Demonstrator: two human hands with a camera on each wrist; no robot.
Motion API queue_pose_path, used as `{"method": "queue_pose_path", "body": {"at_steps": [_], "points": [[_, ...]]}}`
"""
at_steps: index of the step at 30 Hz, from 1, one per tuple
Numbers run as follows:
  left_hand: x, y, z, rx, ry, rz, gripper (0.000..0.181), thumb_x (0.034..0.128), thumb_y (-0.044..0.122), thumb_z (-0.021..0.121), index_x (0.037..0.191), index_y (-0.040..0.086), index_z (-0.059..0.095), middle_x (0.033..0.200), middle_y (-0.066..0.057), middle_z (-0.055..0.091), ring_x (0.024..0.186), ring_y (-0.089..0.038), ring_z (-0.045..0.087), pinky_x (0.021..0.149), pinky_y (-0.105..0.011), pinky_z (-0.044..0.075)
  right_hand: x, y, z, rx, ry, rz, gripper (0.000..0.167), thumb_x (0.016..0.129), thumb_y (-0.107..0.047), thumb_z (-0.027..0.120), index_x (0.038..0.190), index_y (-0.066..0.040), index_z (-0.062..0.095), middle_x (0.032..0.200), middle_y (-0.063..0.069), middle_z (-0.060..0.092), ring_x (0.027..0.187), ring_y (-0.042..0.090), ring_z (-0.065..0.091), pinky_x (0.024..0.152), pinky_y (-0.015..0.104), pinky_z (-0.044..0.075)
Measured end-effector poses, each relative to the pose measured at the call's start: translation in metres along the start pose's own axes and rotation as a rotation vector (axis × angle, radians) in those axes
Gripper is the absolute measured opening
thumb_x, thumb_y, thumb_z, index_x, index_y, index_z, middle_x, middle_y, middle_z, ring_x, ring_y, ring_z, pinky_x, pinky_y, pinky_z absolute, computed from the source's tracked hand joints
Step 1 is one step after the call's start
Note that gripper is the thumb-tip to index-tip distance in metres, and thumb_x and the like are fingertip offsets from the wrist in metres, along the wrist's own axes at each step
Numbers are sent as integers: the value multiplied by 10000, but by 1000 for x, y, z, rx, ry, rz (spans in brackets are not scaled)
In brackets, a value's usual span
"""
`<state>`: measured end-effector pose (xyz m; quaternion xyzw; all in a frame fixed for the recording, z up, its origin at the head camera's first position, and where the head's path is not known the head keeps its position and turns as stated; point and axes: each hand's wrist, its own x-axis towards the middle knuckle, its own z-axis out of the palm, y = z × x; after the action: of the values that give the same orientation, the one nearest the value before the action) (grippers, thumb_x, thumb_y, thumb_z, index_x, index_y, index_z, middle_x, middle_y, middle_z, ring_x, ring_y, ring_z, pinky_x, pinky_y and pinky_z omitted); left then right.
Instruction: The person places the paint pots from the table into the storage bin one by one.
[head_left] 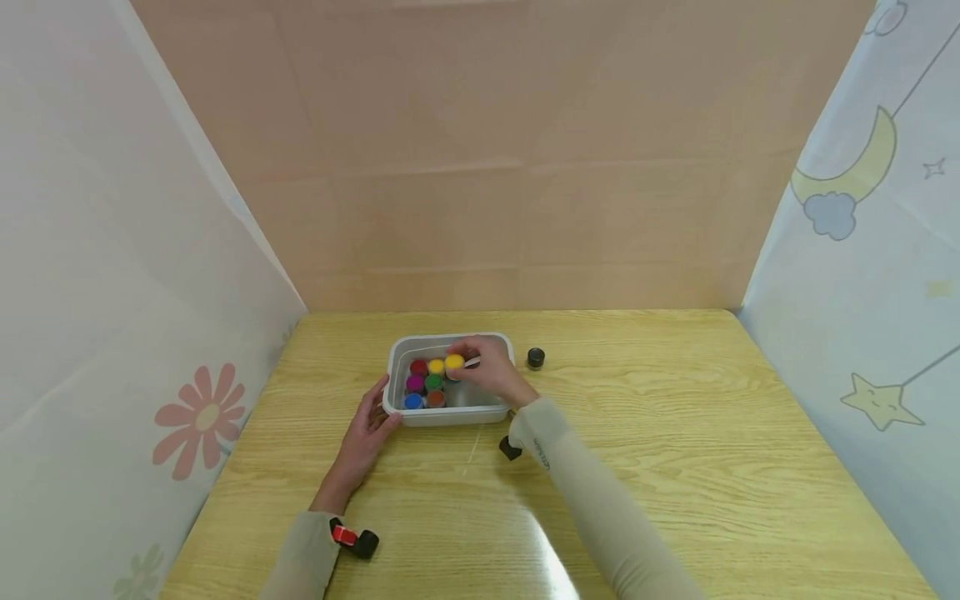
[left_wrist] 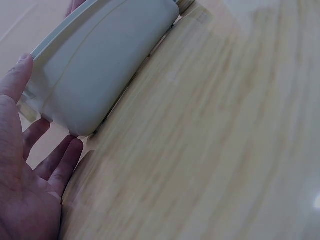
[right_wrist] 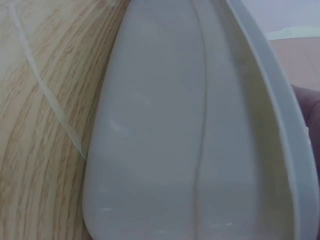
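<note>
My right hand (head_left: 492, 367) pinches a small paint jar with a yellow lid (head_left: 454, 363) over the inside of a white plastic container (head_left: 450, 420). The container holds several similar jars, including a red one (head_left: 418, 367), a second yellow one (head_left: 437, 367), a green one (head_left: 433, 382) and a blue one (head_left: 414, 402). At the near left corner, my left hand (head_left: 365, 429) holds the container, thumb by the front rim and fingers round the end wall (left_wrist: 75, 75). In the right wrist view the container wall (right_wrist: 155, 120) hides most of the hand and the jar.
A black-lidded jar (head_left: 536, 358) stands on the wooden table (head_left: 675, 433), just right of the container. A beige backdrop (head_left: 510, 167) rises behind the table, with patterned sheets (head_left: 862, 317) at both sides.
</note>
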<state>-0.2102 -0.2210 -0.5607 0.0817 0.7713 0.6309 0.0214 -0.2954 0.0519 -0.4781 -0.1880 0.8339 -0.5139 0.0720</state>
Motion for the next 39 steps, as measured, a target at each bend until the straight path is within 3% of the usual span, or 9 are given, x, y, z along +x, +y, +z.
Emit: {"method": "queue_pose_path", "body": {"at_steps": [11,16,22,39], "points": [[0,-1,0,-2,3,-1,687,1057,259,620,1641,346,267,1697,-79,277,1503,-345,373,1017,-63,392,4,2,5,-99,-44,35,272,914,-121,802,1178,-87,745,1177,109,712,1057,255,676,899,365,572],[0,-1,0,-9,2,9,687,1057,244,621,1639,348,272,1690,-81,292,1490,-350,393,1017,-78,407,5,4,7,-184,-59,22,245,893,-143,823,1129,-133,757,1121,28,687,937,168,618,789,308,534],[-1,1,0,-11,-2,12,689,1059,235,617,1641,348,266,1690,-76,291,1487,-345,397,1024,-86,409,7,6,8,-235,-76,6,249,872,-127,841,1107,-129,759,1113,27,690,825,140,600,719,270,515],[0,-1,0,9,3,18,681,1060,242,616,1638,346,272,1684,-100,305,1482,-362,408,1020,-78,403,12,11,12,-296,-110,7,275,813,-87,880,1065,-124,777,1064,30,705,977,170,610,845,311,538]]}}
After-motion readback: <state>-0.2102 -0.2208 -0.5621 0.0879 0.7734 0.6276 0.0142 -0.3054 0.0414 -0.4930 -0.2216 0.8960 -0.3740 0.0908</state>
